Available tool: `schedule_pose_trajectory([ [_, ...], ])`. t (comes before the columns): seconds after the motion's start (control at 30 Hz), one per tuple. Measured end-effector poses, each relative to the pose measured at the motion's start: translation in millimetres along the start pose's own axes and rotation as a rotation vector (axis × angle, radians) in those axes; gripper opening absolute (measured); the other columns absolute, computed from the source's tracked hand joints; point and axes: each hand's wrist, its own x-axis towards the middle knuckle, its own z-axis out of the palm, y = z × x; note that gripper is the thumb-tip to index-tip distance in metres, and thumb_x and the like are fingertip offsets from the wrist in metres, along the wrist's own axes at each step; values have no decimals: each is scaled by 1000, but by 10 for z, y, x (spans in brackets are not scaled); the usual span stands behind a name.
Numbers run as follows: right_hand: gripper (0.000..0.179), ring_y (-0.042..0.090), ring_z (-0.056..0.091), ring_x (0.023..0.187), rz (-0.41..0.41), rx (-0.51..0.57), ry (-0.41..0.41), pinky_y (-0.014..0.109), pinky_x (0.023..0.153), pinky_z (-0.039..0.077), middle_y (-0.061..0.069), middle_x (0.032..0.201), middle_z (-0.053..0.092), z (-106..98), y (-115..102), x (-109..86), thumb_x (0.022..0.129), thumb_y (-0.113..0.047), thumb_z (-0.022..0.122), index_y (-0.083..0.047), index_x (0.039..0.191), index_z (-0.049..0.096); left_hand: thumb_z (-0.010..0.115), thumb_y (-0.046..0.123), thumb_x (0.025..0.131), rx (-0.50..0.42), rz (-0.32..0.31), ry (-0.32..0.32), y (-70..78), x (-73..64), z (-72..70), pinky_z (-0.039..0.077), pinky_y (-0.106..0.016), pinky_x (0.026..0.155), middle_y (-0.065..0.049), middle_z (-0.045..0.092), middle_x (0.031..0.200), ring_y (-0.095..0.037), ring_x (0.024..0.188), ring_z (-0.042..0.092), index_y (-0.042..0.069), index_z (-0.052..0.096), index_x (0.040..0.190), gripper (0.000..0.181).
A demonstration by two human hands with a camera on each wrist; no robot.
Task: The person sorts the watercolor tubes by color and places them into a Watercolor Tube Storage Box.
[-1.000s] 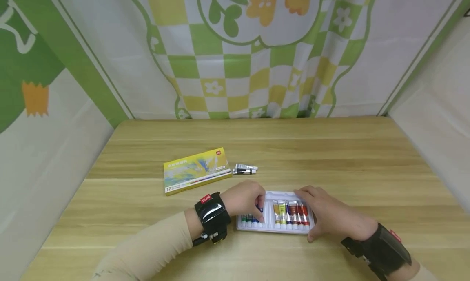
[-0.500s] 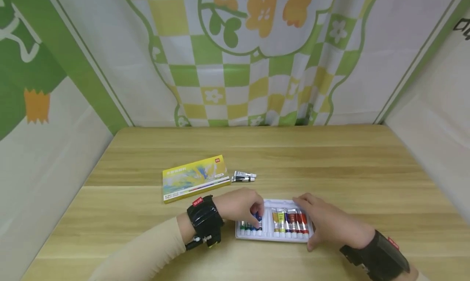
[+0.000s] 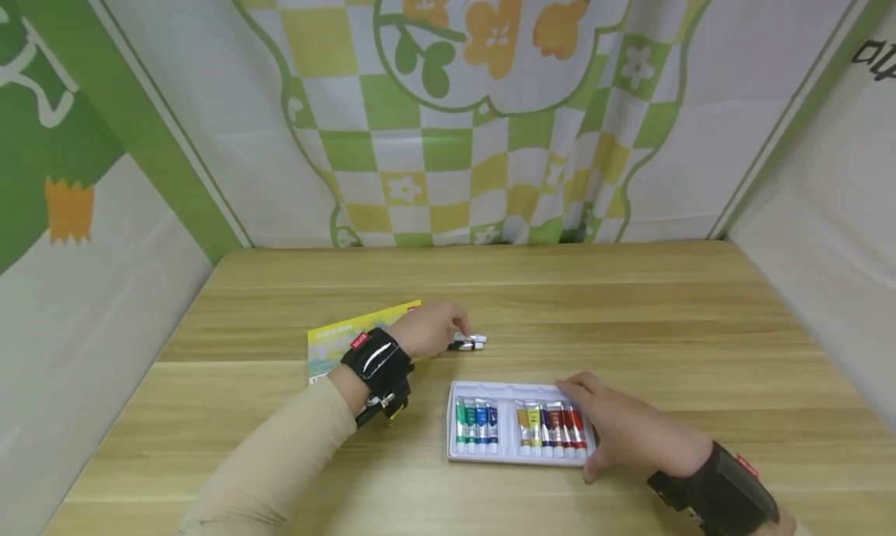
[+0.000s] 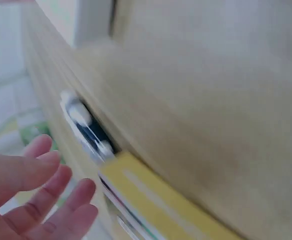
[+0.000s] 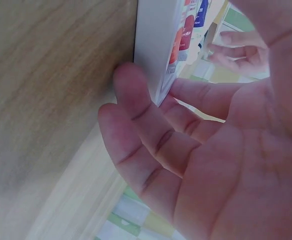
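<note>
Free tabletop [image 3: 595, 310] separates the paint tray [image 3: 509, 425] from two loose paint tubes [image 3: 470, 346]; the yellow box [image 3: 329, 344] blocks their left.

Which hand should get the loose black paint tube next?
Probably the left hand: it's open and close to the black tube. The right hand is farther off, holding one end of the white tray.

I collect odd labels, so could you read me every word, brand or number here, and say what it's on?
"12", probably: yellow box, lower left corner.
Pale characters along the yellow box's top: too blurred to quote.
Red tags on both black wristbands: lettering too small to read.
Tubes in the white tray, and loose tubes beyond it: printing too small or blurred.
Black marks on the right wall: cut off, unreadable.
</note>
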Motion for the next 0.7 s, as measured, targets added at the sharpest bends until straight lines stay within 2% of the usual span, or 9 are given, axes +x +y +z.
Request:
schedule_pose_trajectory([
  [0.1, 115, 37, 55, 123, -5, -6, 13, 54, 101, 48, 18, 147, 44, -10, 4, -6, 57, -22, 102, 4, 151, 42, 65, -8, 92, 7, -44, -5, 2, 112, -62, 54, -39, 85, -14, 68, 123, -26, 99, 64, 8, 74, 101, 21],
  [0.2, 115, 39, 56, 123, -12, -1, 18, 55, 101, 48, 19, 147, 44, -9, 4, -2, 57, -22, 101, 4, 151, 42, 67, -11, 87, 23, -51, -6, -9, 207, -61, 53, -40, 90, -15, 67, 121, -25, 102, 63, 7, 75, 102, 24],
  [0.33, 115, 40, 55, 124, -13, 12, 15, 55, 101, 47, 20, 148, 44, 10, 6, -2, 56, -23, 101, 4, 151, 42, 74, -10, 83, 54, -38, -21, -11, 280, -16, 53, -36, 80, -9, 65, 102, -21, 88, 60, 7, 75, 93, 20],
  [0.4, 116, 41, 55, 124, -17, 14, 18, 55, 101, 47, 20, 147, 44, 20, 10, -8, 55, -22, 102, 5, 151, 42, 76, -10, 82, 72, -23, -32, 9, 293, -1, 52, -35, 80, -6, 65, 94, -21, 88, 60, 7, 75, 89, 19],
  [0.57, 115, 41, 55, 123, -33, 19, 20, 56, 101, 48, 20, 146, 45, 30, 17, -19, 55, -22, 102, 6, 150, 43, 77, -11, 81, 67, -35, -62, 28, 299, 28, 53, -28, 70, -3, 67, 84, -18, 78, 60, 6, 74, 85, 18],
  [0.7, 115, 39, 56, 122, -32, 19, 16, 55, 99, 49, 19, 146, 44, 15, 24, -9, 55, -21, 102, 5, 150, 43, 77, -11, 81, 49, -44, -60, -13, 317, 48, 51, -27, 65, -2, 66, 81, -17, 73, 59, 5, 74, 86, 17],
])
